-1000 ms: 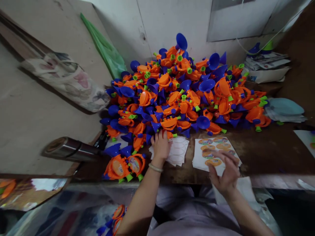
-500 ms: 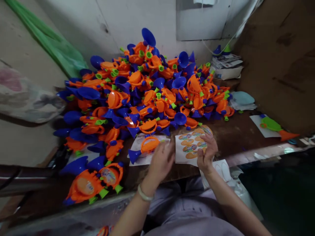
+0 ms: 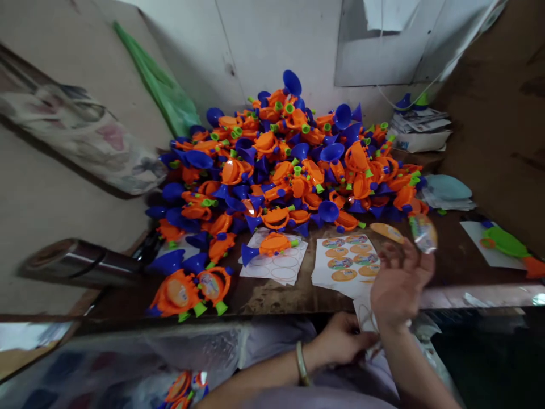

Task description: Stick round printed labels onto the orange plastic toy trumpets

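My right hand is raised over the table's front edge, palm up and fingers curled apart. At its fingertips are two oval stickers, one orange and one multicoloured. Lower down, in front of my lap, my left hand is closed at a white backing sheet with oval outlines; its fingertips are partly hidden. A sheet of oval stickers lies beside my right hand. To its left, an orange and blue toy trumpet rests on a used backing sheet.
A large heap of toy trumpets covers the back of the table. Two stickered trumpets lie front left, near a dark metallic cylinder. A green and orange trumpet and a paper stack are on the right.
My left hand has moved from the table down and right to the lap edge. My right hand has moved right, away from the sticker sheet. The camera view has shifted left.
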Tool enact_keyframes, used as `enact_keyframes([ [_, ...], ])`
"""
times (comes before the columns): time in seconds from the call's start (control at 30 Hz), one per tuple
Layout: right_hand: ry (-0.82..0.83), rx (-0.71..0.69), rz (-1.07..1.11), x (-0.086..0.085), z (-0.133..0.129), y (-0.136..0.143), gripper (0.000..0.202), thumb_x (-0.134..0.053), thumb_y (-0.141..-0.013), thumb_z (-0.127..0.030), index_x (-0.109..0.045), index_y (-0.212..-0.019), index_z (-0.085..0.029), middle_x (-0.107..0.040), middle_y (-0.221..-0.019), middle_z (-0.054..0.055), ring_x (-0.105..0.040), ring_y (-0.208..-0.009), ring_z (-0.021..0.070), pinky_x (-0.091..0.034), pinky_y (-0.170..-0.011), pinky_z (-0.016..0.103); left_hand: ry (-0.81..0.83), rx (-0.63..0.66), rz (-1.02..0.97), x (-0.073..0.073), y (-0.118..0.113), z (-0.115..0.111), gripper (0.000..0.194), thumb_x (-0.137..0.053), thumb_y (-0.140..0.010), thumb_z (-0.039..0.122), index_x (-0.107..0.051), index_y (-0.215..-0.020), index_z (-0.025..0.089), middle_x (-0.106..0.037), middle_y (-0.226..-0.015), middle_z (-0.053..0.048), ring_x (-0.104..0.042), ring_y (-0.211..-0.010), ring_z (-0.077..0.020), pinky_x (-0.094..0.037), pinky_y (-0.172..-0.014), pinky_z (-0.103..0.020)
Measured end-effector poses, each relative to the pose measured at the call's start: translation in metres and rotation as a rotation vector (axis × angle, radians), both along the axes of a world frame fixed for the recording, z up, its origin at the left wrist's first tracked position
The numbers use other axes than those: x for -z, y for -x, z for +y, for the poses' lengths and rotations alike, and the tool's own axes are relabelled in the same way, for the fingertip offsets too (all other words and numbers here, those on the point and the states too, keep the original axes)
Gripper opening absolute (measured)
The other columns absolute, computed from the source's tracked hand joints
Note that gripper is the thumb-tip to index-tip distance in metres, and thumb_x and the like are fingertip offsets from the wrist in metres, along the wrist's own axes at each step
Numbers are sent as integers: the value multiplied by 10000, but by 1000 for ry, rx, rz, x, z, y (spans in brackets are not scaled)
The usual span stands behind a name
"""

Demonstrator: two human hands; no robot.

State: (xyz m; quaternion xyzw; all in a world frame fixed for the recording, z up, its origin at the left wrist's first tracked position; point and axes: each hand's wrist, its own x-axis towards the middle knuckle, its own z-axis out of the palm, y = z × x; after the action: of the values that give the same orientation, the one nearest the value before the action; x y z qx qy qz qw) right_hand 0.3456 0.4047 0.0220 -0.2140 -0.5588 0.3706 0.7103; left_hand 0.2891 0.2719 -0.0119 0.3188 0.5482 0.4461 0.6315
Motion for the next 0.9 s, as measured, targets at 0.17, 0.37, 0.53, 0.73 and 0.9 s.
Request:
enact_keyframes([
  [0.17, 30, -83, 294, -67, -28, -18, 366, -558, -1042, -532, -698, -1368, -439, -690, -1368, -49, -691, -1083, 215, -547, -883, 377, -38, -364, -187, -10, 31, 29, 471, -707, -878, 651, -668, -861, 182, -714, -703, -18, -695, -604, -150, -590, -604, -250],
  [0.37, 194, -133, 300, -68, -41, -4, 316, -638, -995, -442, -719, -1299, -417, -715, -1301, -35, -669, -1109, 235, -488, -906, 400, -54, -434, -245, -24, 41, 34, 451, -555, -997, 617, -624, -900, 182, -801, -929, -158, -826, -1015, -275, -649, -996, -422],
  [0.53, 157, -184, 175, -46, -37, -1, 487, -711, -934, -320, -620, -1396, -444, -669, -1347, -21, -658, -1199, 235, -454, -991, 424, -94, -317, 84, -43, 81, -1, 390, -703, -940, 487, -749, -1118, 144, -826, -1067, -209, -814, -1033, -376, -636, -979, -582],
  [0.73, -3, -216, -227, -19, -37, 10, 853, -788, -885, -217, -352, -1589, -423, -594, -1458, 64, -586, -1353, 279, -473, -1064, 512, -32, -495, 831, -49, 186, -5, 434, -647, -882, 101, -709, -1303, 186, -625, -1514, -221, -475, -1528, -423, -247, -1290, -711],
  [0.9, -107, -196, -458, -9, -28, 33, 827, -798, -892, -307, -326, -1571, -338, -604, -1445, 133, -588, -1385, 352, -526, -1049, 591, -40, -333, 1071, -68, 177, -12, 452, -660, -868, 97, -732, -1311, 152, -724, -1296, -228, -680, -1240, -419, -441, -1133, -673],
])
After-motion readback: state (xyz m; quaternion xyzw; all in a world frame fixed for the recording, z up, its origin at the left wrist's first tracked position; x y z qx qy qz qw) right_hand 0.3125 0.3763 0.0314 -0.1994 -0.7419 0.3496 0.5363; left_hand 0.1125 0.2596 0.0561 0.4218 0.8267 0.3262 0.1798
